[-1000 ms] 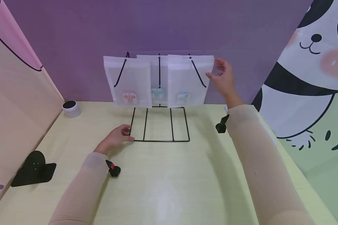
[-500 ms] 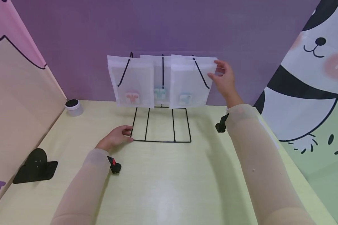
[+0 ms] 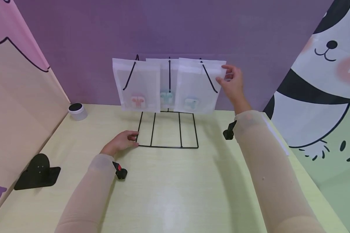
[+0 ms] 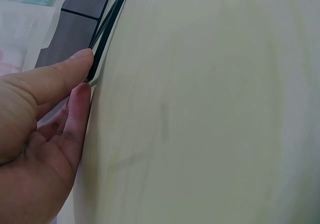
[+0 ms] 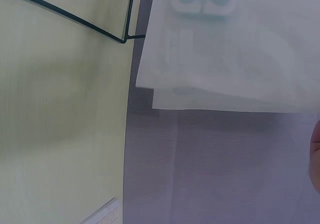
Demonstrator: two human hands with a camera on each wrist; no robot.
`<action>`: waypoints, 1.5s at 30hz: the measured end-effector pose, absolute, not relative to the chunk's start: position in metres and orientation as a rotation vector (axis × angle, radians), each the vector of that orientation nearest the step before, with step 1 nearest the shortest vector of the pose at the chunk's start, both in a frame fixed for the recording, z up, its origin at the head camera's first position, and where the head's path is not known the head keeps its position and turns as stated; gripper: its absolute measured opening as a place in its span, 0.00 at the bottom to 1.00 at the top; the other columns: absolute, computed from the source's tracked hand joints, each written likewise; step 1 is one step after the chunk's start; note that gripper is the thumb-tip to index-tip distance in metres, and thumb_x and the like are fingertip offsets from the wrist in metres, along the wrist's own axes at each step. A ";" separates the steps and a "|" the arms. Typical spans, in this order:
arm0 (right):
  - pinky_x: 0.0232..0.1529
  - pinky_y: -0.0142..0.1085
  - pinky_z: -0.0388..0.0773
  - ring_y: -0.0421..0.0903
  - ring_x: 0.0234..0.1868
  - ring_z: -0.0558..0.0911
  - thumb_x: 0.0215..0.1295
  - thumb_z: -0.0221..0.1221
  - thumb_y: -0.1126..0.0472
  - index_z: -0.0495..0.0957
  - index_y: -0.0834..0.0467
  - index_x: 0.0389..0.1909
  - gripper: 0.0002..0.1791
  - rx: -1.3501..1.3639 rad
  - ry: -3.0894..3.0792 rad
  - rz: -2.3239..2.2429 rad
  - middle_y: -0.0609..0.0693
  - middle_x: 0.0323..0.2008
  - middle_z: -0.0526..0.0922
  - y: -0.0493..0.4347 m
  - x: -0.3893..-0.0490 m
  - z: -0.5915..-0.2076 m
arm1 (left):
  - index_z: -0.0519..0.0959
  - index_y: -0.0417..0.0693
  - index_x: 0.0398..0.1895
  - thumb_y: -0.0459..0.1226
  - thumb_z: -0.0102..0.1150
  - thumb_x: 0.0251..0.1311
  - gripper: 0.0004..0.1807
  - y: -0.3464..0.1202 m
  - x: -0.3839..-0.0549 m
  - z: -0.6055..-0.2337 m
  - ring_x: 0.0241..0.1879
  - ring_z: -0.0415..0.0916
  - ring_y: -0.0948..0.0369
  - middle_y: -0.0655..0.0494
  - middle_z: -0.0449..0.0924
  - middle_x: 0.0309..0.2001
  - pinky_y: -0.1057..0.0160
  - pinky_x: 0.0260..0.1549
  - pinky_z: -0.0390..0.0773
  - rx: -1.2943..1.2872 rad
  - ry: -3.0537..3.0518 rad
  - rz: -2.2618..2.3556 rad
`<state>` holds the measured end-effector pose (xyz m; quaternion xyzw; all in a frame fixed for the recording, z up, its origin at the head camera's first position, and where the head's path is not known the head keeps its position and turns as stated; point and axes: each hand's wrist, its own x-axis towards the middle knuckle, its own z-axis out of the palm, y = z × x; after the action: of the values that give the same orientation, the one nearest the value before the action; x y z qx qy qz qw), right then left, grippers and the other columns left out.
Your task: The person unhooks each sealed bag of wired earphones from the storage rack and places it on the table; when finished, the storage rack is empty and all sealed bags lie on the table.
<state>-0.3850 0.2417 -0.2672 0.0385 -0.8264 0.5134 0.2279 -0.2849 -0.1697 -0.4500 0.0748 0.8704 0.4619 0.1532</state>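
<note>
I work from the black wire display rack [image 3: 175, 147], standing toward the back of the pale wood-grain worktop [image 3: 175, 194]. At the rack's near left base corner, the left hand [image 3: 121, 142] pinches the wire between thumb and forefinger. At the rack's upper right, the right hand [image 3: 233, 85] meets the outer edge of a translucent white pouch with a blue earphone-case shape [image 3: 196, 87]; its fingers are bent, thumb a little apart from forefinger, and I cannot tell whether they pinch the film. That pouch hangs on the rack's black right hook [image 3: 209, 77]; a matching pouch with a pink shape [image 3: 143, 81] hangs at the rack's left, and one with a green shape [image 3: 164, 77] between them, farther back. I judge the step to be settling the right pouch: I'd steady the base corner firmly so the frame can't slide, and ease the pouch by its edge, since tugging could crease it or tip the rack.
</note>
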 end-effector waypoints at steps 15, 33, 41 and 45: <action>0.45 0.35 0.77 0.48 0.43 0.75 0.61 0.61 0.74 0.74 0.54 0.59 0.26 0.255 -2.179 1.602 0.54 0.49 0.74 0.231 -0.381 -0.284 | 0.65 0.39 0.70 0.32 0.64 0.62 0.33 -0.169 -0.286 -0.451 0.61 0.66 0.47 0.40 0.71 0.59 0.48 0.62 0.61 0.225 2.511 1.300; 0.38 0.29 0.77 0.44 0.42 0.78 0.58 0.63 0.75 0.74 0.60 0.60 0.27 0.369 -2.151 1.534 0.56 0.51 0.78 0.234 -0.356 -0.279 | 0.66 0.40 0.70 0.34 0.65 0.62 0.33 -0.169 -0.282 -0.449 0.61 0.66 0.47 0.40 0.71 0.59 0.49 0.62 0.60 0.192 2.493 1.334; 0.46 0.33 0.78 0.48 0.46 0.77 0.61 0.64 0.70 0.75 0.54 0.61 0.26 0.361 -2.216 1.480 0.54 0.58 0.75 0.241 -0.343 -0.277 | 0.66 0.41 0.70 0.34 0.63 0.63 0.32 -0.166 -0.282 -0.447 0.61 0.65 0.47 0.41 0.71 0.59 0.49 0.62 0.60 0.176 2.502 1.313; 0.42 0.29 0.77 0.46 0.44 0.77 0.61 0.64 0.70 0.74 0.56 0.62 0.27 0.395 -2.233 1.426 0.54 0.59 0.75 0.244 -0.334 -0.276 | 0.66 0.42 0.70 0.34 0.63 0.62 0.33 -0.166 -0.281 -0.447 0.61 0.66 0.48 0.41 0.71 0.59 0.49 0.62 0.60 0.172 2.505 1.302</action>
<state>-0.3335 0.2439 -0.2757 0.1435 -0.8115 0.5180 0.2294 -0.2815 -0.1657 -0.4468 0.0600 0.8749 0.4546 0.1559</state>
